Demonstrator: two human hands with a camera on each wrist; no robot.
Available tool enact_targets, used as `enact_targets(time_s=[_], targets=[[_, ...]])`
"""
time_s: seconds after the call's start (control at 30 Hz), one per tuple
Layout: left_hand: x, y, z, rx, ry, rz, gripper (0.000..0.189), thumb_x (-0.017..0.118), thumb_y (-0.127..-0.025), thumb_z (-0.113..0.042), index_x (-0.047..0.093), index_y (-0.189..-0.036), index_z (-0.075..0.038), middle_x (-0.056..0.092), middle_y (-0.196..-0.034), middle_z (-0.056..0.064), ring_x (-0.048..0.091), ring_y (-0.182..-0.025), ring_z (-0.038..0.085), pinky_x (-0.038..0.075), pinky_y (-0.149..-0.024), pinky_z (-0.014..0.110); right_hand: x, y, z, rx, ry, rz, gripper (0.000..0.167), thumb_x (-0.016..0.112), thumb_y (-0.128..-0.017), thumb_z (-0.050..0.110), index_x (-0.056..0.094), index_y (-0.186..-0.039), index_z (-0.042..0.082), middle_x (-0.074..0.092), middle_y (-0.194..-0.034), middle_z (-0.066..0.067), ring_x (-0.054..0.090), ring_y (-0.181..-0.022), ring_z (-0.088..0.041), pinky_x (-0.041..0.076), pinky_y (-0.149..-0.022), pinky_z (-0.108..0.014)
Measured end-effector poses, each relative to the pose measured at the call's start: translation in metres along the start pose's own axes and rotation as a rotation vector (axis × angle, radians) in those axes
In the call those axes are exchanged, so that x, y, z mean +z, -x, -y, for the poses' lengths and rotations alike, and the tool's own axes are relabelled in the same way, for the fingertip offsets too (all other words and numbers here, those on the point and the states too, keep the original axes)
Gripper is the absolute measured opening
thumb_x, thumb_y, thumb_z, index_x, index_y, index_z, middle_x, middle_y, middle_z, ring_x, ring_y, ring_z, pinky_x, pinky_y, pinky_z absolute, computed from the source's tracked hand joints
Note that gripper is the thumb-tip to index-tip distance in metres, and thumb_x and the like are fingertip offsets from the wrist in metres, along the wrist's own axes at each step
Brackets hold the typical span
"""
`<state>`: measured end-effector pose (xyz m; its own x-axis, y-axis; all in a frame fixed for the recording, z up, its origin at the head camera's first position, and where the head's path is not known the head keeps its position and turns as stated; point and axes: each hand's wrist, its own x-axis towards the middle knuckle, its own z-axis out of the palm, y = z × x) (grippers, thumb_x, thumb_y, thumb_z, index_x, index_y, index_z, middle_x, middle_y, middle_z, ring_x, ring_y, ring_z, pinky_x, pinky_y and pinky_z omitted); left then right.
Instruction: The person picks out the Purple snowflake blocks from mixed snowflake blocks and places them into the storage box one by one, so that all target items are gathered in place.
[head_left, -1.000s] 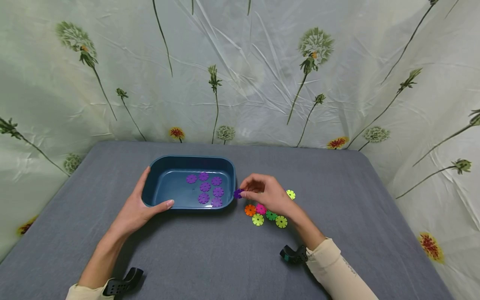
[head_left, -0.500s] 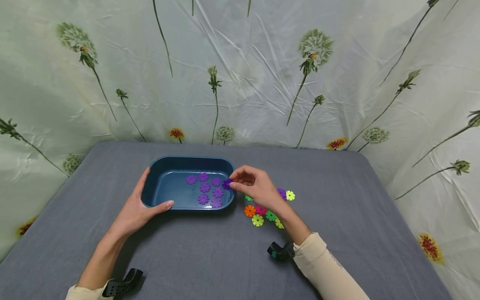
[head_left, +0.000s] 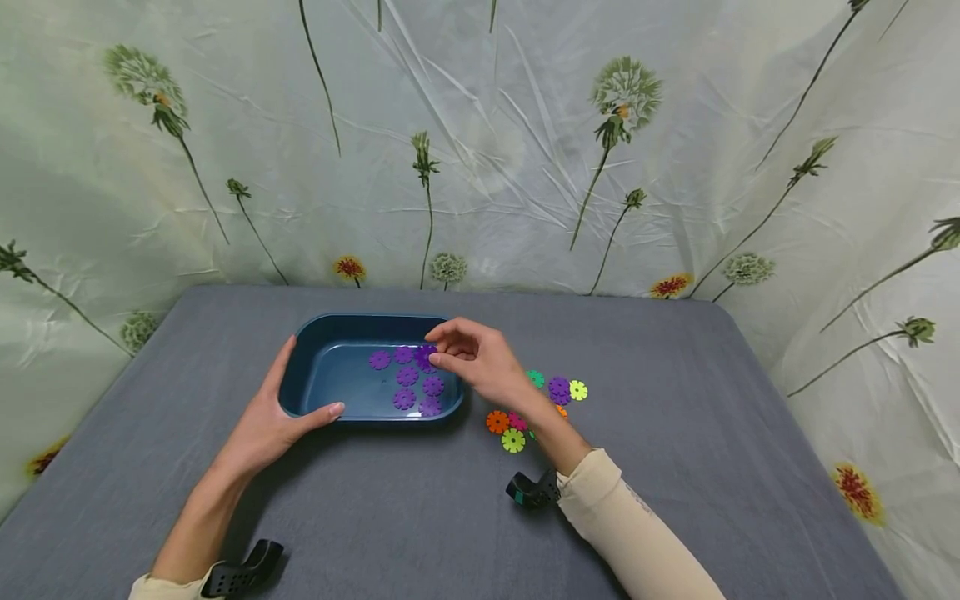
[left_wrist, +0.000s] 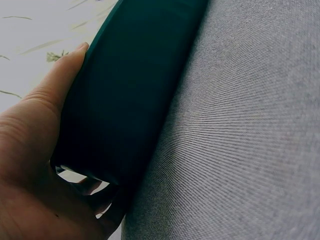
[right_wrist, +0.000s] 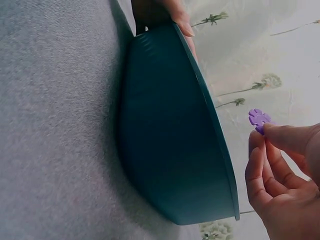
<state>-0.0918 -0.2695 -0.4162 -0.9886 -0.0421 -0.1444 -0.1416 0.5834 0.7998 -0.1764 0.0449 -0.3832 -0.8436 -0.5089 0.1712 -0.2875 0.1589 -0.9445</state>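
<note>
A thin purple flower-shaped plastic disc, probably light, stiff and slick – best pinched by its edge – sits between the right hand's thumb and fingers, above a dark-blue rectangular plastic tray holding matching purple discs. The left hand grips the tray's left end.

Inside the box, discs are laid; right of it, more discs are spread on the table.

Soft light, sheen on the creased backdrop, white glint inside the tray, dimmer wrist views (left darkest)
</note>
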Motion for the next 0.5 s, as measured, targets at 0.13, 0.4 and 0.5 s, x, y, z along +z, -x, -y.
enact_targets(time_s=[0.13,0.4,0.5], targets=[[0.000,0.000,0.000,0.004,0.008,0.002,0.126,0.084,-0.087,-0.041,-0.015,-0.165,-0.040,-0.008,-0.176,0.018,0.008,-0.157,0.057,0.019,-0.112,0.084,0.004,-0.006,0.000,-0.002,0.009,0.007,0.024,0.072,-0.098,0.008,0.071,-0.121,0.000,0.071,-0.109,-0.015,0.066,-0.089,-0.012,0.056,-0.079,-0.021],[0.000,0.000,-0.001,-0.012,-0.003,0.008,0.127,0.083,-0.087,-0.043,-0.016,-0.165,-0.039,-0.009,-0.176,0.019,0.009,-0.156,0.059,0.020,-0.112,0.085,0.012,-0.014,-0.001,0.008,0.029,0.029,0.022,0.072,-0.098,0.007,0.073,-0.119,0.005,0.073,-0.109,-0.014,0.066,-0.088,-0.010,0.054,-0.076,-0.020],[0.000,0.000,0.000,-0.021,-0.006,0.007,0.127,0.083,-0.087,-0.044,-0.016,-0.165,-0.038,-0.009,-0.176,0.020,0.010,-0.155,0.059,0.020,-0.112,0.085,0.017,-0.017,-0.002,0.010,0.025,0.038,0.022,0.071,-0.098,0.006,0.072,-0.120,0.004,0.072,-0.108,-0.016,0.066,-0.087,-0.010,0.053,-0.075,-0.019]])
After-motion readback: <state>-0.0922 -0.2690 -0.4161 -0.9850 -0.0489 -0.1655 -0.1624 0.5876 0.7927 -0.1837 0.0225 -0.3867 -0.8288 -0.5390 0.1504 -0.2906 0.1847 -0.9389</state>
